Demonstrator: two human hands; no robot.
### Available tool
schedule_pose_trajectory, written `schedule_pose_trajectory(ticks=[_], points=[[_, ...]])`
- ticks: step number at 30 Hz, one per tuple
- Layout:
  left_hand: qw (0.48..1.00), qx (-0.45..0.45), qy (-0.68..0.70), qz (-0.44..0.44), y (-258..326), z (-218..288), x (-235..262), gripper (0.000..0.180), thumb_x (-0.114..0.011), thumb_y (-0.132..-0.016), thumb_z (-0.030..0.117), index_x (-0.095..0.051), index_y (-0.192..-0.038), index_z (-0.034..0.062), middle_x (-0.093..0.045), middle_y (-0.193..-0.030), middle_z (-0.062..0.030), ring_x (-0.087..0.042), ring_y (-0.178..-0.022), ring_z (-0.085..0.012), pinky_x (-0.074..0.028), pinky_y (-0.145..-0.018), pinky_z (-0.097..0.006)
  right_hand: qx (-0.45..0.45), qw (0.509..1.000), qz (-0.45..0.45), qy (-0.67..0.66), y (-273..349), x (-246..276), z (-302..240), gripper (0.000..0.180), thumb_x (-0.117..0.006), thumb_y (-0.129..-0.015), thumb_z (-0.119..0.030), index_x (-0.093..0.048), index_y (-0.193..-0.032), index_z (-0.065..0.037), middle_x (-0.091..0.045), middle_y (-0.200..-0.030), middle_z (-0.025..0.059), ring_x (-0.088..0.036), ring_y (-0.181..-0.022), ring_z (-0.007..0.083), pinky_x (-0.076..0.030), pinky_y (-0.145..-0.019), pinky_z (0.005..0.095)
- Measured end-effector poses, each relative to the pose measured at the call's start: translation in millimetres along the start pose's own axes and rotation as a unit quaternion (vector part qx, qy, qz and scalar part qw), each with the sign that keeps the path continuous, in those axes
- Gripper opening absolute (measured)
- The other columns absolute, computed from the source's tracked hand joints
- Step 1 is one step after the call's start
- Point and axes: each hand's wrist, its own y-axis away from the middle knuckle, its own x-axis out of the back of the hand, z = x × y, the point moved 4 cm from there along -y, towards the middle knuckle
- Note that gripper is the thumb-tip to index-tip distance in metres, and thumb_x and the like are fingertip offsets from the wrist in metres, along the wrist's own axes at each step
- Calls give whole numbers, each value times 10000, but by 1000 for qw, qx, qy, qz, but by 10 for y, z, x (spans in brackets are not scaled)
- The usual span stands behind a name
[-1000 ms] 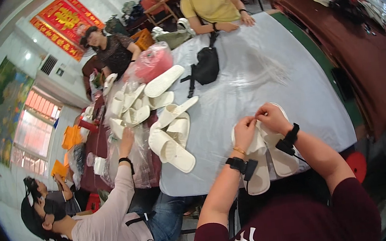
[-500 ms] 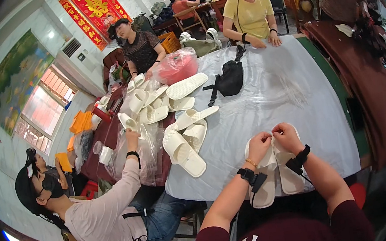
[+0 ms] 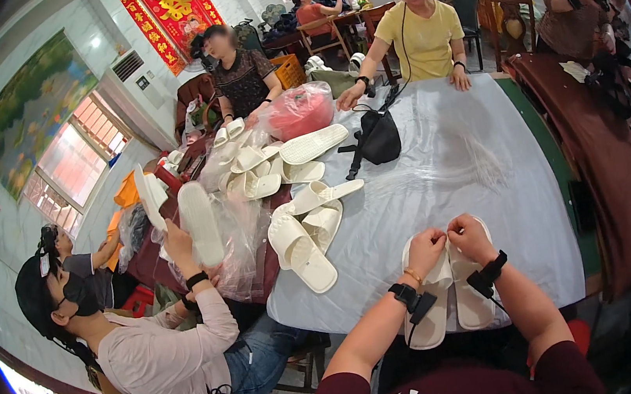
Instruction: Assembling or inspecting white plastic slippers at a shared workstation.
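A pair of off-white slippers lies side by side on the grey-white sheeted table right before me. The left slipper (image 3: 427, 315) is partly under my left hand (image 3: 426, 253), and the right slipper (image 3: 473, 300) is partly under my right hand (image 3: 471, 239). Both hands rest over the straps, fingertips pinched and nearly meeting in the gap between the slippers. Whatever the fingertips grip is too small to make out. Black devices are strapped to both my wrists.
Left of my hands lie loose slippers (image 3: 307, 245), with a larger slipper heap (image 3: 250, 175) and clear plastic bags beyond. A black bag (image 3: 378, 139) sits farther back. At my left a co-worker (image 3: 158, 326) holds up two slippers; a person in yellow (image 3: 418, 39) stands across the table.
My hands stay pinched over the pair, slightly lower in view. The co-worker at left has raised two slippers. The person in yellow has reached an arm toward the red bundle.
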Motion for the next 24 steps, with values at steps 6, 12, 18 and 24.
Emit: schedule_pose_trajectory(ticks=[6, 12, 18, 24], points=[[1000, 10, 5, 4, 10, -23, 2, 208, -632, -824, 190, -677, -914, 8, -685, -789, -140, -653, -676, -218, -500, -632, -314, 19, 1000, 1, 9, 1, -32, -29, 100, -642, -732, -87, -642, -780, 1, -613, -792, 125, -595, -723, 235, -487, -651, 324], [999, 20, 34, 21, 27, 65, 14, 210, -624, -834, 194, -654, -911, 1, -668, -797, -160, -652, -710, -265, -498, -657, -337, -63, 990, 7, -126, 8, -27, 153, 110, -631, -735, -85, -640, -791, 9, -632, -748, 93, -593, -689, 178, -478, -660, 300], [999, -3, 31, 20, 30, 32, 15, 187, -616, -834, 175, -653, -913, 10, -669, -790, -134, -638, -687, -211, -498, -646, -310, -33, 993, 9, -109, -5, -45, 122, 93, -627, -744, -58, -637, -787, 23, -636, -726, 53, -579, -660, 104, -475, -627, 253], [1000, -16, -5, 9, 24, 11, 14, 165, -607, -829, 162, -648, -891, 15, -658, -778, -139, -633, -689, -240, -492, -641, -329, -17, 998, -4, -59, -12, -41, 58, 122, -644, -724, -105, -647, -776, 5, -638, -780, 127, -605, -724, 230, -482, -678, 330]])
